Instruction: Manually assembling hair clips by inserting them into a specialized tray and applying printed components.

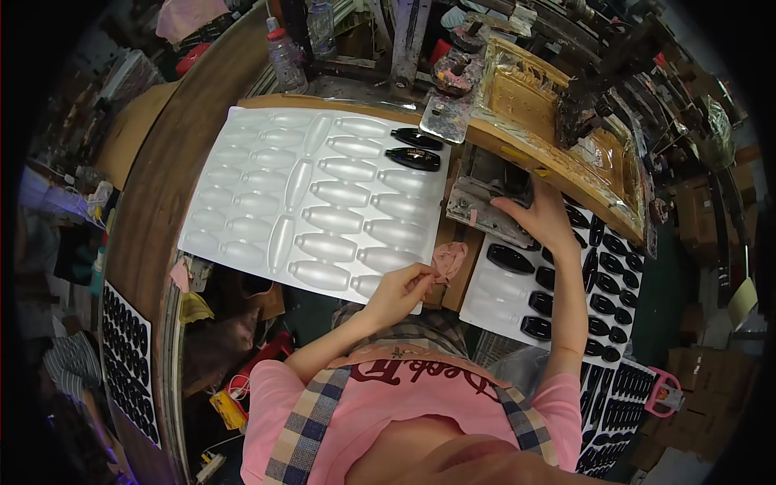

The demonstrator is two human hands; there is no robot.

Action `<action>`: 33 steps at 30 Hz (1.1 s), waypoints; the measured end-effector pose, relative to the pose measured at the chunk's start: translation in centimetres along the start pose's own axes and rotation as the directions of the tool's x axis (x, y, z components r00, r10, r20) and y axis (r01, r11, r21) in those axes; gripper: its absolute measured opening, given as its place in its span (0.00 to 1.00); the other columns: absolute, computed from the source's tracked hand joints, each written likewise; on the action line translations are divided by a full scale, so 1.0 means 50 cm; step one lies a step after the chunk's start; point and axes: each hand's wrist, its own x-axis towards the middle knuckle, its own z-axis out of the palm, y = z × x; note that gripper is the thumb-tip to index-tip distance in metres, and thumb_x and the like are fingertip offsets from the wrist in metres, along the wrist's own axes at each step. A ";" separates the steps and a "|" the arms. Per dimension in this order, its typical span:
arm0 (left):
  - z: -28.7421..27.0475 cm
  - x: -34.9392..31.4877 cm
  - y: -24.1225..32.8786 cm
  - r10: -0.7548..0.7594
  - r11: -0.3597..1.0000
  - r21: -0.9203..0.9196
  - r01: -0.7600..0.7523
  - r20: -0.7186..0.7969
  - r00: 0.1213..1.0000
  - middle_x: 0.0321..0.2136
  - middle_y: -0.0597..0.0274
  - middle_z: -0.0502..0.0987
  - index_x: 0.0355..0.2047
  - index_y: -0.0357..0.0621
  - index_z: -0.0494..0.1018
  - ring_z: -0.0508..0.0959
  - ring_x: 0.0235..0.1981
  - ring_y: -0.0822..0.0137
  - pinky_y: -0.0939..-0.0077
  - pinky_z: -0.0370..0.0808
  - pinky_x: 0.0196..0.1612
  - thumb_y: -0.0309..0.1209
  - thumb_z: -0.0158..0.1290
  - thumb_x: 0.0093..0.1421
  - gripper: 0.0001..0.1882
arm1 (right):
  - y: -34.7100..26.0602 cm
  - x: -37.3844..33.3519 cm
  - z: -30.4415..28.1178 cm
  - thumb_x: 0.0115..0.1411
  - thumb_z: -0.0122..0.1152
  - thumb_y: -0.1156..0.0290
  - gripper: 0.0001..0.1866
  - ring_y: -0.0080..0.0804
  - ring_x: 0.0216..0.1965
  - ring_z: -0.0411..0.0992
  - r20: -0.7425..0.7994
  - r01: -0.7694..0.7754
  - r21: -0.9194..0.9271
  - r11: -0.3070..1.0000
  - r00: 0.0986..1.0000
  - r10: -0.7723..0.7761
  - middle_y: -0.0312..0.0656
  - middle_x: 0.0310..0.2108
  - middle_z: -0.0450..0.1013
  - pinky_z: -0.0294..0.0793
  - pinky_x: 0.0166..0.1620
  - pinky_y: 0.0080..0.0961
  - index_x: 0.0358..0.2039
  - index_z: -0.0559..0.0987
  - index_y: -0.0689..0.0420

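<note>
The large white moulded-plastic tray with bottle-shaped recesses (297,186) lay in front of the person, its near right corner beneath the left hand (400,293); a careless drag of that wrist could have skewed it and unseated its contents. The amber-yellow rectangular frame with glossy film (598,149) overhung the right hand (540,217); had it dropped, fingers would likely have been pinched. The smaller white plastic tray (491,311) sat below the right forearm, whose low sweep might have knocked pieces loose. The stained grey metal fixture (485,212) bore smears that, if wet, could have marked skin or work. Pose: right arm extended forward, hand at the fixture, thumb spread wide toward the left; fingers partly hidden, so grasp or release could not be told. Left elbow bent, forearm angled inward, fingers gathered against the thumb; the tips met the crumpled pink cloth (453,260), though whether they pinched it was unclear. Smallest: the glossy black bottle-shaped pieces (413,159), two in the far right corner of the large tray, others in the smaller one; whether the fixture contained one could not be seen.
</note>
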 end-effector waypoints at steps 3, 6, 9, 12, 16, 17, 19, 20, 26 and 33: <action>-0.008 0.002 -0.019 0.093 0.988 0.128 -0.083 -0.074 0.993 0.26 0.61 0.71 0.35 0.34 0.69 0.71 0.26 0.76 0.83 0.69 0.29 0.24 0.45 0.57 0.07 | 0.002 0.003 0.005 0.43 0.63 0.52 0.38 0.51 0.49 0.60 0.000 0.018 -0.033 0.999 1.000 -0.018 0.58 0.46 0.62 0.58 0.51 0.34 0.47 0.63 0.67; -0.043 0.015 -0.021 0.367 0.844 0.468 -0.261 -0.150 0.918 0.34 0.53 0.72 0.33 0.37 0.71 0.70 0.42 0.54 0.66 0.66 0.44 0.21 0.48 0.50 0.09 | 0.008 -0.010 -0.007 0.44 0.62 0.52 0.39 0.51 0.49 0.59 -0.019 0.073 -0.034 0.997 0.997 -0.073 0.58 0.46 0.62 0.57 0.51 0.34 0.48 0.62 0.67; -0.096 0.030 -0.026 0.539 0.557 0.802 -0.214 -0.153 0.828 0.42 0.49 0.68 0.36 0.39 0.71 0.62 0.50 0.49 0.57 0.57 0.52 0.28 0.51 0.50 0.12 | 0.020 -0.036 -0.018 0.46 0.60 0.54 0.37 0.51 0.50 0.59 -0.088 0.119 -0.046 0.992 0.989 -0.123 0.57 0.47 0.62 0.57 0.52 0.33 0.49 0.61 0.67; -0.140 0.035 -0.031 0.433 0.493 0.864 -0.103 -0.141 0.890 0.49 0.46 0.61 0.42 0.42 0.69 0.54 0.55 0.44 0.47 0.46 0.55 0.35 0.52 0.50 0.19 | 0.055 -0.076 -0.023 0.51 0.56 0.59 0.30 0.49 0.49 0.61 -0.210 0.047 0.007 0.999 0.977 -0.044 0.56 0.46 0.63 0.57 0.52 0.31 0.48 0.63 0.67; -0.154 0.042 -0.046 0.365 0.440 0.894 -0.088 -0.088 0.927 0.53 0.44 0.56 0.48 0.46 0.65 0.50 0.57 0.44 0.43 0.43 0.55 0.40 0.53 0.50 0.26 | 0.074 -0.121 -0.027 0.55 0.51 0.66 0.19 0.43 0.44 0.66 -0.259 -0.050 0.126 0.991 0.962 0.082 0.54 0.41 0.68 0.61 0.48 0.26 0.43 0.68 0.67; -0.153 0.045 -0.048 0.352 0.451 0.887 -0.095 -0.080 0.933 0.53 0.45 0.56 0.49 0.47 0.65 0.49 0.57 0.44 0.42 0.42 0.55 0.41 0.53 0.49 0.26 | 0.073 -0.131 -0.025 0.56 0.50 0.68 0.17 0.41 0.42 0.68 -0.257 -0.042 0.157 0.987 0.963 0.081 0.53 0.39 0.69 0.62 0.47 0.25 0.42 0.69 0.67; -0.154 0.050 -0.053 0.339 0.459 0.882 -0.106 -0.063 0.939 0.54 0.45 0.55 0.50 0.48 0.64 0.49 0.58 0.44 0.42 0.41 0.55 0.42 0.53 0.49 0.27 | 0.094 -0.158 0.003 0.55 0.51 0.68 0.14 0.47 0.36 0.70 -0.187 -0.056 0.087 0.995 0.980 0.071 0.53 0.36 0.71 0.68 0.38 0.27 0.36 0.73 0.66; -0.156 0.052 -0.056 0.339 0.454 0.884 -0.111 -0.056 0.939 0.54 0.45 0.55 0.50 0.49 0.64 0.48 0.58 0.45 0.42 0.41 0.55 0.42 0.53 0.49 0.28 | 0.094 -0.168 0.009 0.54 0.52 0.68 0.14 0.47 0.35 0.70 -0.043 -0.174 0.075 0.982 0.983 0.177 0.52 0.33 0.71 0.69 0.37 0.28 0.36 0.73 0.66; -0.161 0.058 -0.060 0.363 0.437 0.889 -0.137 -0.035 0.931 0.55 0.46 0.54 0.51 0.49 0.63 0.48 0.59 0.46 0.43 0.40 0.55 0.43 0.54 0.48 0.29 | 0.068 -0.215 0.075 0.47 0.60 0.63 0.21 0.43 0.30 0.69 0.049 -0.080 -0.138 0.987 0.995 0.087 0.48 0.31 0.68 0.68 0.34 0.30 0.38 0.73 0.64; -0.156 0.058 -0.055 0.359 0.439 0.891 -0.115 -0.056 0.932 0.55 0.47 0.54 0.51 0.50 0.63 0.47 0.59 0.49 0.44 0.39 0.56 0.43 0.53 0.49 0.29 | 0.067 -0.226 0.081 0.43 0.63 0.63 0.23 0.38 0.25 0.68 0.020 -0.103 -0.119 0.988 0.994 0.106 0.47 0.33 0.68 0.67 0.31 0.29 0.38 0.71 0.64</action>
